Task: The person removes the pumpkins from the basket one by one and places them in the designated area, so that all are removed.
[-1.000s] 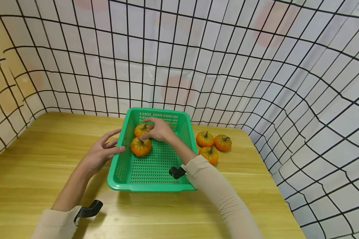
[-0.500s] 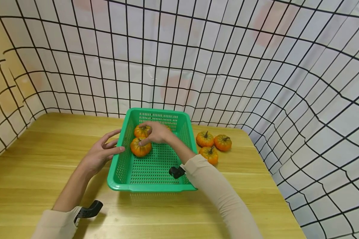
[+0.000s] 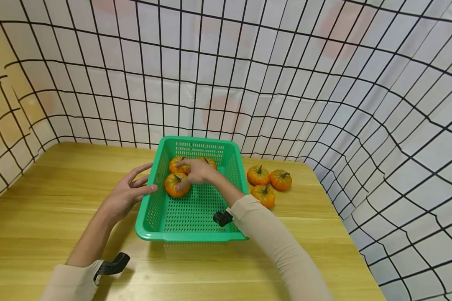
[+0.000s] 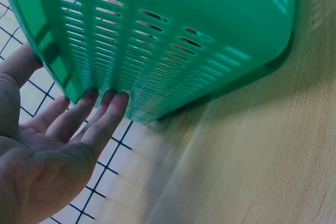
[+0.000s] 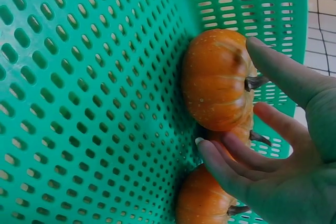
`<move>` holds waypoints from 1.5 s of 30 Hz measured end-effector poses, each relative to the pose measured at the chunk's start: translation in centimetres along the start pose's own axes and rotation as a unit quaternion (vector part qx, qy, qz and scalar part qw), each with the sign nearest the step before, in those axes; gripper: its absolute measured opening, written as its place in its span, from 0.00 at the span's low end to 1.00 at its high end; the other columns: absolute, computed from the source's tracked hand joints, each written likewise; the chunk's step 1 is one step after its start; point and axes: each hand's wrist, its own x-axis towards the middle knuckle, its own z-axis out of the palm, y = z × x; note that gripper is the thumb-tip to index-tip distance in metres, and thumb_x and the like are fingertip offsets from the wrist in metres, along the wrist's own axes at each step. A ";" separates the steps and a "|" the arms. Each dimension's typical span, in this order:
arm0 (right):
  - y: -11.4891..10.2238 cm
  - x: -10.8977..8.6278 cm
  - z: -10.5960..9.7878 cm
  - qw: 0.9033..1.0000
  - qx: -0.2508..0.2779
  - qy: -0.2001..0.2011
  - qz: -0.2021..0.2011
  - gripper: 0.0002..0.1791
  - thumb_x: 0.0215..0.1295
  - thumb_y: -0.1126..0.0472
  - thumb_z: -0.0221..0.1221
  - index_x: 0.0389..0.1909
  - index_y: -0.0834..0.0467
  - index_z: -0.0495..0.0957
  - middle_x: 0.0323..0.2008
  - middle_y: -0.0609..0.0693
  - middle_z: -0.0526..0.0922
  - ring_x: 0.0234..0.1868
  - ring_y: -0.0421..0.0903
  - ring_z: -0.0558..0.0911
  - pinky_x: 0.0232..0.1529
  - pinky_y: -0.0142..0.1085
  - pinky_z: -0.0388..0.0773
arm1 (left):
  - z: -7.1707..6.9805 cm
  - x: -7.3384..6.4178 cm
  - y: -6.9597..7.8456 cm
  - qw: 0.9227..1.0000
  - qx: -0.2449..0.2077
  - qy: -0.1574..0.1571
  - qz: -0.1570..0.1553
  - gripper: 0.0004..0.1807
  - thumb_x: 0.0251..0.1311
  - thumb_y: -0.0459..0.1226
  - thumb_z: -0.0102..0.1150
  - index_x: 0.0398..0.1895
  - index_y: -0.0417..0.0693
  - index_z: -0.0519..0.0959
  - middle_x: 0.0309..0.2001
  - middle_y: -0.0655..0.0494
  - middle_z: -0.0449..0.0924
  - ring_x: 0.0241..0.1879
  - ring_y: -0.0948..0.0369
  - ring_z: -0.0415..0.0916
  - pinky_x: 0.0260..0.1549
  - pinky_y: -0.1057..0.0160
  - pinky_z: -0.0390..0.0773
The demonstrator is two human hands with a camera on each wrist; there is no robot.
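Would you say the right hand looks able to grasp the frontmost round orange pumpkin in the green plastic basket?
Probably yes: the right hand is inside the green basket, with nothing visible between its thumb and that orange pumpkin.

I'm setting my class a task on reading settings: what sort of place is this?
Probably a small staged work area, perhaps for recording: a wooden table, a black-gridded pale backdrop along its back and sides, and small black devices at both sleeve cuffs.
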 end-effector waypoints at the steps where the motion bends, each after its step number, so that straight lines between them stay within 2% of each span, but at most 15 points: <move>1: 0.1 0.0 0.1 1.000 0.001 -0.001 0.001 0.43 0.55 0.49 0.76 0.72 0.45 0.70 0.75 0.51 0.66 0.71 0.54 0.70 0.67 0.48 0.72 | 0.0 0.0 0.0 1.000 -0.001 0.000 0.000 0.44 0.69 0.34 0.62 0.82 0.54 0.48 0.78 0.34 0.54 0.59 0.58 0.80 0.52 0.60 0.82; 6: 0.2 0.2 0.4 1.000 0.002 -0.004 0.001 0.43 0.55 0.50 0.76 0.72 0.46 0.70 0.72 0.52 0.70 0.68 0.53 0.73 0.65 0.48 0.74 | -0.1 0.1 -0.1 1.000 -0.007 0.001 0.002 0.44 0.69 0.33 0.62 0.82 0.55 0.49 0.78 0.34 0.54 0.58 0.58 0.80 0.52 0.59 0.82; 13: 0.1 0.2 0.7 1.000 0.023 -0.014 -0.001 0.42 0.56 0.53 0.75 0.72 0.48 0.69 0.73 0.52 0.68 0.71 0.53 0.70 0.67 0.48 0.72 | -0.1 0.1 -0.1 1.000 -0.016 -0.003 0.000 0.44 0.69 0.32 0.61 0.82 0.55 0.49 0.77 0.33 0.54 0.59 0.57 0.80 0.52 0.59 0.82; 24: 0.0 0.2 0.9 1.000 0.010 -0.009 0.010 0.39 0.56 0.53 0.75 0.69 0.46 0.71 0.71 0.53 0.71 0.68 0.53 0.72 0.65 0.48 0.74 | -0.1 0.1 0.0 1.000 -0.018 -0.007 -0.002 0.44 0.69 0.33 0.61 0.82 0.55 0.49 0.77 0.33 0.54 0.58 0.57 0.80 0.52 0.59 0.82; 45: 0.1 0.2 1.1 0.999 0.027 -0.017 0.019 0.39 0.56 0.56 0.75 0.69 0.47 0.70 0.72 0.55 0.68 0.68 0.53 0.72 0.61 0.46 0.76 | 0.0 0.1 0.0 1.000 -0.020 -0.008 -0.004 0.44 0.69 0.32 0.61 0.82 0.56 0.49 0.78 0.34 0.52 0.58 0.57 0.80 0.52 0.57 0.83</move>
